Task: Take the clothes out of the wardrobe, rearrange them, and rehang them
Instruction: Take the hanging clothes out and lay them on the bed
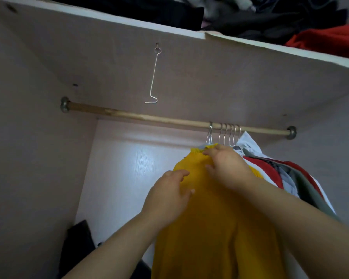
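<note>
Head view: the camera looks up into an open wardrobe [38, 137] with pale walls. A wooden rod [139, 117] runs from the left wall to the right, and the yellow garment [210, 228] hangs from it right of centre on a metal hanger [210, 133]. Only the hanger's hook and neck show; its shoulders are hidden under the cloth. The garment's lower part is cut off by the bottom edge.

The left hand [169, 194] lies on the garment's left shoulder with its fingers apart and lightly bent, flat on the cloth and not closed round anything. The right hand [227, 166] is at the collar, its fingers curled over the neck edge and its thumb lower on the fabric, gripping the cloth between them; its palm side is hidden.

Just right of the garment, more hangers [231, 133] crowd together, carrying hung clothes [280, 172] in white, red and grey, too bunched to tell apart. A bent wire hook [153, 77] dangles from the underside of the upper shelf [250, 42]. On that shelf lie dark, heaped clothes and a red garment [328, 40], cut off by the frame. A dark item [79, 244] at the lower left is too dim to make out.
</note>
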The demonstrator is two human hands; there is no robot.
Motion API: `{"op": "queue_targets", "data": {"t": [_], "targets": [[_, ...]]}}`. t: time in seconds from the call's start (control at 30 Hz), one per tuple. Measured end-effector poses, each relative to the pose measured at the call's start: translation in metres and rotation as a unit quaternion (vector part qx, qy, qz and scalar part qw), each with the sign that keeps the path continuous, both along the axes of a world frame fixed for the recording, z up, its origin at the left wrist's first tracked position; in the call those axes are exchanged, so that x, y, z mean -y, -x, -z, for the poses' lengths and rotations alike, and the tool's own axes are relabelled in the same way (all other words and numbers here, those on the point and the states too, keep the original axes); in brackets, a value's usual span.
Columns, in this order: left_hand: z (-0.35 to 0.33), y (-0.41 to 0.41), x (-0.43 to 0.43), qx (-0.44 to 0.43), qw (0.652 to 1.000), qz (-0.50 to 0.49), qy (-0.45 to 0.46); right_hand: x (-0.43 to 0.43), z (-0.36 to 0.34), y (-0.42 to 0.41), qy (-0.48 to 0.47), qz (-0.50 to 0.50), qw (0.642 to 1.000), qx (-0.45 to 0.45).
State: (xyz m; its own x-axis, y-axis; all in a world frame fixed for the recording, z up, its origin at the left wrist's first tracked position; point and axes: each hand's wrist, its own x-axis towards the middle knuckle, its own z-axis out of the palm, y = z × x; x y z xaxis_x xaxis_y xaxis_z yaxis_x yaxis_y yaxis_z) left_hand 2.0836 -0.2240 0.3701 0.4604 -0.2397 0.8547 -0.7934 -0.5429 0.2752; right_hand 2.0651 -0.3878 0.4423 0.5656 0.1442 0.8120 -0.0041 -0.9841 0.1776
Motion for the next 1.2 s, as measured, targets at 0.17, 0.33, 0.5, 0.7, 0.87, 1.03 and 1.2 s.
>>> {"op": "queue_targets", "data": {"t": [0.17,0.33,0.5,0.7,0.87,1.03,1.2], "targets": [[-0.008,-0.040,0.000,0.027,0.999,0.026,-0.006,0.006,-0.032,-0.041,-0.048,-0.014,0.996,0.074],[-0.009,-0.071,-0.002,0.044,0.999,0.021,-0.001,0.017,-0.049,-0.070,-0.102,-0.011,0.986,0.130],[-0.002,-0.092,0.002,0.061,0.998,-0.003,-0.007,0.044,-0.044,-0.084,-0.066,0.054,0.989,0.125],[-0.006,-0.111,0.015,0.066,0.997,-0.035,-0.007,0.064,-0.038,-0.099,0.034,0.055,0.988,0.143],[-0.010,-0.113,0.023,0.084,0.995,-0.053,-0.022,0.068,-0.036,-0.110,0.078,0.044,0.978,0.189],[-0.019,-0.107,0.016,0.117,0.990,-0.073,-0.036,0.070,-0.048,-0.110,0.091,0.035,0.974,0.205],[-0.035,-0.102,0.004,0.138,0.985,-0.107,-0.017,0.068,-0.062,-0.101,0.047,0.016,0.975,0.216]]}}
